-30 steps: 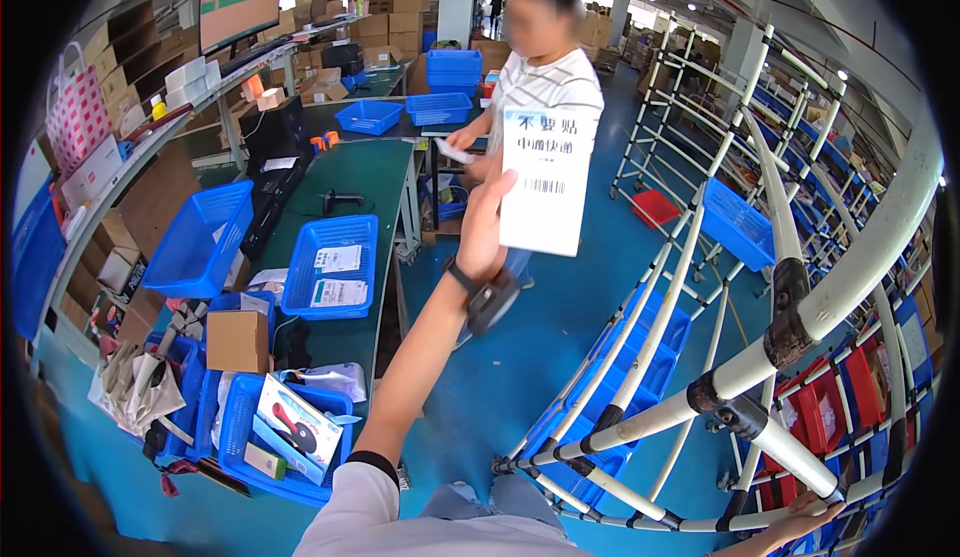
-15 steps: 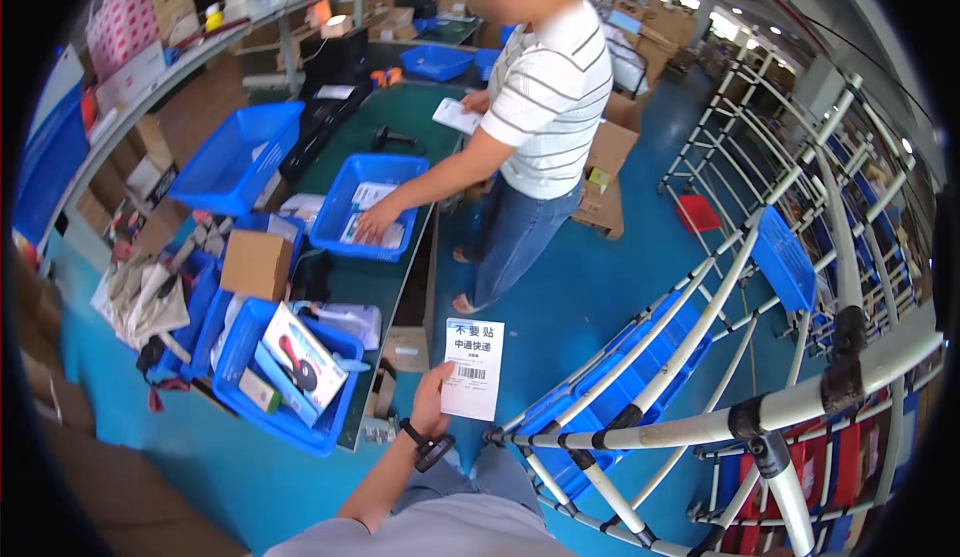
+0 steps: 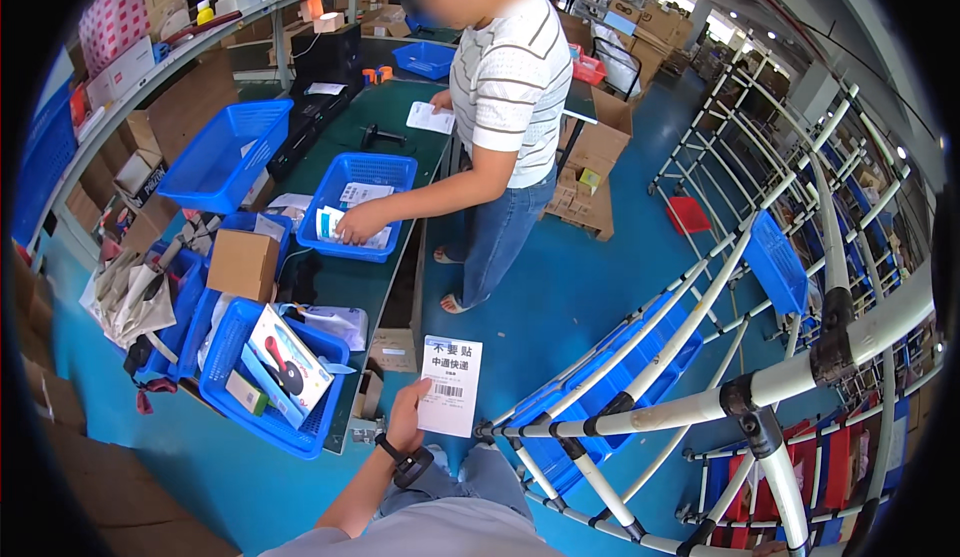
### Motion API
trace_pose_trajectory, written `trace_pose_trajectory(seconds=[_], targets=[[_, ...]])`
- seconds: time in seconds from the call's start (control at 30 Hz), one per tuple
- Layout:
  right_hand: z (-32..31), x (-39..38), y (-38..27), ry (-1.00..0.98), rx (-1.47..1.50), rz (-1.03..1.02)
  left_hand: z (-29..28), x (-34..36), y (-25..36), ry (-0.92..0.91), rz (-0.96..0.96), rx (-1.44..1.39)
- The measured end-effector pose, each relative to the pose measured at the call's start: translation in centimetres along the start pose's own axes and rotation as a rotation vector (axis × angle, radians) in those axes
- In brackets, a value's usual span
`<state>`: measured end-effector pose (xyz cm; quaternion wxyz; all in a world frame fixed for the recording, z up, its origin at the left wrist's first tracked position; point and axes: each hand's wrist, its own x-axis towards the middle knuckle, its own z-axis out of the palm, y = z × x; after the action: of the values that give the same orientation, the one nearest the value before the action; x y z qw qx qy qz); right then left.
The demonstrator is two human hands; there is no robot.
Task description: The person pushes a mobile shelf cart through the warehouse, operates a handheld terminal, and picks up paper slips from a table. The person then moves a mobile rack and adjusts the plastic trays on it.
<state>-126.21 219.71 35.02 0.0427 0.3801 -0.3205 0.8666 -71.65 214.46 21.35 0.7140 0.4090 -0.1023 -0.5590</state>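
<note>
My left hand (image 3: 407, 415), with a dark watch on its wrist, is closed on the left edge of a white printed paper sheet (image 3: 450, 387). Large dark characters and a barcode face up on it, and it is held upright over the blue floor. My right hand does not show. Left of the sheet, on the bench corner, sits a blue basket (image 3: 318, 435) with a white picture box (image 3: 290, 365) and a small green-and-white box (image 3: 246, 393) in it.
A co-worker (image 3: 510, 87) in a striped top reaches into another blue basket (image 3: 392, 165) on the green bench (image 3: 345, 292), with white paper in the other hand. A brown carton (image 3: 242, 264) stands nearby. To my right curves a white pipe rack (image 3: 690, 407) with blue bins.
My left hand and the sheet have shifted slightly left and down in view. The co-worker's hand in the basket now lifts the edge of a white packet, and their upper body has shifted left.
</note>
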Motion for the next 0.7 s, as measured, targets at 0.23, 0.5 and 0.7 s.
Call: trace_pose_trajectory(seconds=[0.23, 0.5, 0.7], targets=[[7.0, -2.5, -2.8, 0.068, -0.147, 0.078, 0.9, 0.1, -0.4, -0.009, -0.03, -0.034], [6.5, -0.7, -0.3, 0.244, -0.604, -0.153, 0.0, -0.1, -1.2, 0.058, -0.07, -0.057], [3.7, 0.8, 3.0, 0.174, -1.142, -0.631, 0.0, -1.8, -1.0, 0.062, 0.014, -0.001]])
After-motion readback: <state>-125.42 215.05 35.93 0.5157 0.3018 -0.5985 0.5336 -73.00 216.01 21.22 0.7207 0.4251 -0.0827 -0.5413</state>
